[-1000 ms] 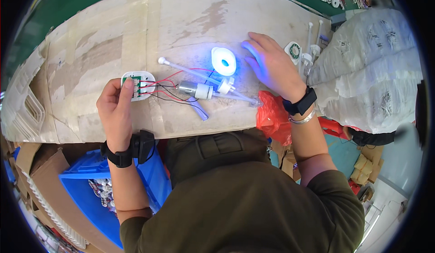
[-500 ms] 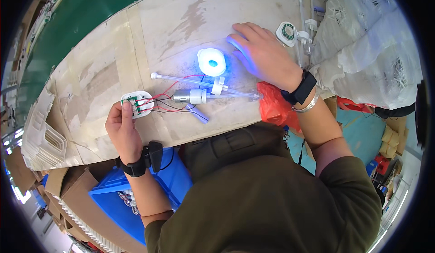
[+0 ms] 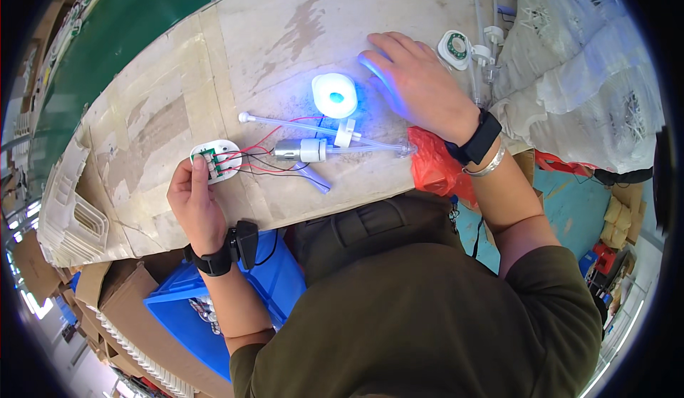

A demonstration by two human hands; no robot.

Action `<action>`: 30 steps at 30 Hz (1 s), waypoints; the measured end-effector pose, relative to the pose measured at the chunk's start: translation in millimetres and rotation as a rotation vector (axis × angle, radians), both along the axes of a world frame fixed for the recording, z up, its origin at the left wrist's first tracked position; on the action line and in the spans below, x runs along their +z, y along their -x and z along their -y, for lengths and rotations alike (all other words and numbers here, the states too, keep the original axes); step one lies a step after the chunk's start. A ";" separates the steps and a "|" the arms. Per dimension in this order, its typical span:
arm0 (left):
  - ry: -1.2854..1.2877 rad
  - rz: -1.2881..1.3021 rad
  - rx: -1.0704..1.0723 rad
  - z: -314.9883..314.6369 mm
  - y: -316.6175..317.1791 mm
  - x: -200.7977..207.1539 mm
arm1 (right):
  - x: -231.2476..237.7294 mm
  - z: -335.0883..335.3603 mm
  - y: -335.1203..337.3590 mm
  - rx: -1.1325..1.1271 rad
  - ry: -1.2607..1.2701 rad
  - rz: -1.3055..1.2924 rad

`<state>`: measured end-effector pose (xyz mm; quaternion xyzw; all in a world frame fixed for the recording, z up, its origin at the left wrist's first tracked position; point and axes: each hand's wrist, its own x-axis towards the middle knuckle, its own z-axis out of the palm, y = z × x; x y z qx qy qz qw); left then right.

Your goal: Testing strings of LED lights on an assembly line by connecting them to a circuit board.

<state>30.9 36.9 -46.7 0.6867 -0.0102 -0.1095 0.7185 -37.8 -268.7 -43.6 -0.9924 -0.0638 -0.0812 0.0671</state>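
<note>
My left hand (image 3: 192,202) pinches a small white oval circuit board (image 3: 215,161) at the near left of the cardboard-covered table (image 3: 285,34). Red and black wires (image 3: 260,157) run from the board to a small silver motor with a white pump body (image 3: 303,150) and a clear tube (image 3: 292,123). A round white part glowing blue (image 3: 335,95) sits just beyond it. My right hand (image 3: 413,84) lies flat on the table right of the glowing part, fingers spread, holding nothing.
Another white round part (image 3: 454,49) and several clear tubes (image 3: 484,34) lie at the far right beside a heap of clear plastic bags (image 3: 584,77). A red bag (image 3: 434,166) hangs at the table edge. A blue crate (image 3: 185,312) and cardboard boxes (image 3: 121,298) stand below left.
My right hand has slid to the right, away from the glowing part. My left hand keeps its hold on the circuit board. The view has swung, so the table sits differently.
</note>
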 end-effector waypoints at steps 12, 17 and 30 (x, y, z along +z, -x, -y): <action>-0.049 0.036 -0.024 -3.0 -0.9 -3.9 | -1.2 0.4 -0.3 -0.001 -0.003 0.003; -0.018 0.023 -0.009 -2.8 0.3 -2.8 | -1.0 -0.3 1.0 -0.002 -0.001 -0.002; 0.034 0.001 -0.016 -0.1 -0.5 0.3 | -0.7 0.0 -0.7 -0.004 -0.001 -0.007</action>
